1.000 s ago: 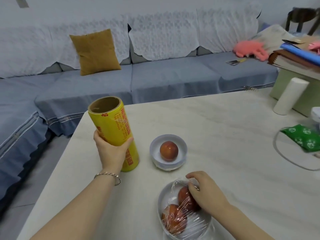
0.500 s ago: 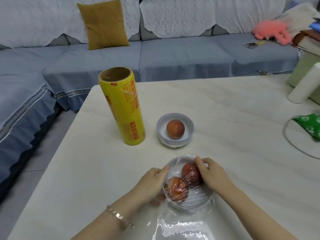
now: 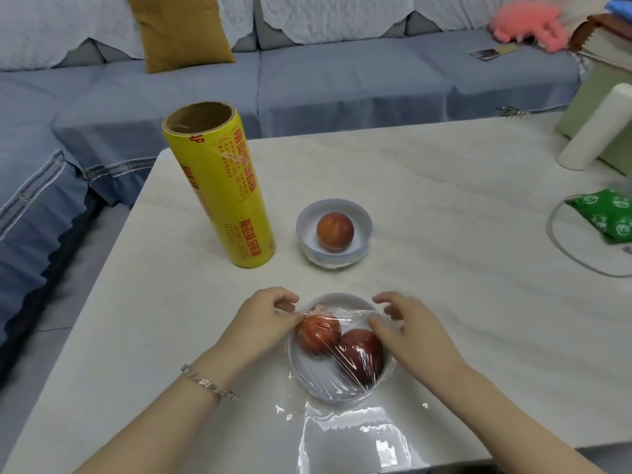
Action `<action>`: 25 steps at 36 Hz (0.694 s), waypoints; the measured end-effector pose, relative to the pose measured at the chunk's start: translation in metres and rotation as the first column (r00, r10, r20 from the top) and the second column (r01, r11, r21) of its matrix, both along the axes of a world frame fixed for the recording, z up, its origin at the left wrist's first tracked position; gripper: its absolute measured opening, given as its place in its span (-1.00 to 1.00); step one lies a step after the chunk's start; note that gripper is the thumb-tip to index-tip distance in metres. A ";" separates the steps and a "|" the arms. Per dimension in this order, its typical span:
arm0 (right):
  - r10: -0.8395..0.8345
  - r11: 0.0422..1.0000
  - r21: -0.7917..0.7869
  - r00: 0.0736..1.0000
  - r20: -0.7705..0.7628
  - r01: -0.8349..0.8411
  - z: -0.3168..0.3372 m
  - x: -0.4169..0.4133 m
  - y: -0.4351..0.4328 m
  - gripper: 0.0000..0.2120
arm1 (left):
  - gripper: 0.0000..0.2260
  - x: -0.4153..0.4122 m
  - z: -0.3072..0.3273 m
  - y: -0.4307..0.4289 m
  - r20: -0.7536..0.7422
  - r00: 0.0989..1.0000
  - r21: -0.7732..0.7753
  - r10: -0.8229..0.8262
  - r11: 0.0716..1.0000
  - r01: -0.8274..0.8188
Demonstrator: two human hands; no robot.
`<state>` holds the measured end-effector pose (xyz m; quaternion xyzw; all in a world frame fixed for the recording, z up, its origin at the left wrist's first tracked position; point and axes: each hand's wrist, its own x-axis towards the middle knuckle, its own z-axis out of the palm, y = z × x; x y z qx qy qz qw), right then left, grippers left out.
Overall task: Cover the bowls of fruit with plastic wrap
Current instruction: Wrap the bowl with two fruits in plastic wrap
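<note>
Two hands: both are down at the near bowl (image 3: 309,381), one on either side of its far rim, and a taut, bunched edge of plastic wrap (image 3: 342,315) runs between them.
Left hand (image 3: 268,319): fingers curled, thumb and fingertips pinching the left end of that edge right at the bowl's rim. A silver bracelet (image 3: 208,384) sits on the wrist.
Right hand (image 3: 413,336): thumb and curled fingers closed on the right end of the edge, just over the rim. The fingertips are blurred, so the exact hold is hard to read.
Plastic wrap: it lies over the near part of the bowl, clinging to the fruit, and the far strip of the bowl is open beyond the stretched edge. A loose, shiny tail spreads on the tabletop (image 3: 444,268) towards its near edge.
Near fruit: two reddish fruits (image 3: 318,335), side by side and touching, under the film.
Far bowl (image 3: 304,217): small, white, uncovered, with a single fruit (image 3: 335,231) inside, beyond the near bowl.
Roll (image 3: 219,186): yellow, standing on end just left of the far bowl, apart from both hands.
Right side of tabletop: a white cylinder (image 3: 595,128), a green packet (image 3: 605,213) and a grey cable (image 3: 549,230).
Behind: a blue sofa (image 3: 342,80) with a mustard cushion (image 3: 181,29) and a pink soft toy (image 3: 526,25).
</note>
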<state>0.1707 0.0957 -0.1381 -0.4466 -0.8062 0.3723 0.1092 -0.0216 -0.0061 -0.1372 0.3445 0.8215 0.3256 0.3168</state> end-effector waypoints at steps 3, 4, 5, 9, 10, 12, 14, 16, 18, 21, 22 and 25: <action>0.190 0.975 0.117 0.982 0.015 -0.191 0.007 -0.019 0.005 -0.74 | -0.89 -0.005 0.002 -0.004 -0.063 0.997 -0.007 -0.040 0.999 0.039; 0.244 0.959 0.137 0.968 0.053 -0.250 0.007 -0.026 0.006 -0.73 | -0.86 -0.005 0.003 -0.005 -0.072 0.996 -0.003 -0.058 0.998 0.058; 0.287 0.944 0.143 0.953 0.095 -0.298 0.008 -0.032 0.007 -0.72 | -0.84 -0.005 0.004 -0.006 -0.082 0.994 0.005 -0.071 0.997 0.071; 0.383 0.919 0.014 0.902 0.202 -0.393 0.013 -0.051 0.010 -0.63 | -0.83 -0.003 0.011 -0.008 -0.083 0.997 0.111 -0.003 0.994 0.012; 0.390 0.918 -0.011 0.899 0.198 -0.395 0.015 -0.054 0.011 -0.62 | -0.82 -0.003 0.013 -0.008 -0.066 0.998 0.153 0.018 0.988 -0.008; 0.369 0.929 -0.050 0.925 0.093 -0.366 0.016 -0.057 0.013 -0.71 | -0.80 0.000 0.015 -0.008 -0.001 0.999 0.228 0.034 0.973 -0.033; 0.282 0.938 -0.180 0.955 -0.097 -0.295 0.018 -0.057 0.015 -0.84 | -0.79 0.004 0.017 -0.008 0.085 0.996 0.282 0.039 0.957 -0.061; 0.211 0.901 -0.332 0.951 -0.225 -0.278 0.020 -0.055 0.017 -0.86 | -0.79 0.007 0.016 -0.007 0.158 0.986 0.306 0.051 0.947 -0.098; 0.165 0.901 -0.355 0.953 -0.256 -0.251 0.020 -0.051 0.021 -0.89 | -0.79 0.008 0.014 -0.004 0.218 0.974 0.308 0.068 0.942 -0.135; 0.129 0.918 -0.325 0.946 -0.296 -0.227 0.020 -0.048 0.023 -0.87 | -0.80 0.010 0.011 -0.002 0.226 0.971 0.300 0.077 0.943 -0.145; 0.120 0.930 -0.300 0.946 -0.303 -0.214 0.018 -0.047 0.024 -0.83 | -0.80 0.011 0.011 -0.001 0.219 0.973 0.299 0.076 0.944 -0.141; 0.073 0.964 -0.218 0.939 -0.335 -0.152 0.016 -0.046 0.023 -0.86 | -0.80 0.012 0.009 -0.001 0.217 0.974 0.304 0.071 0.943 -0.136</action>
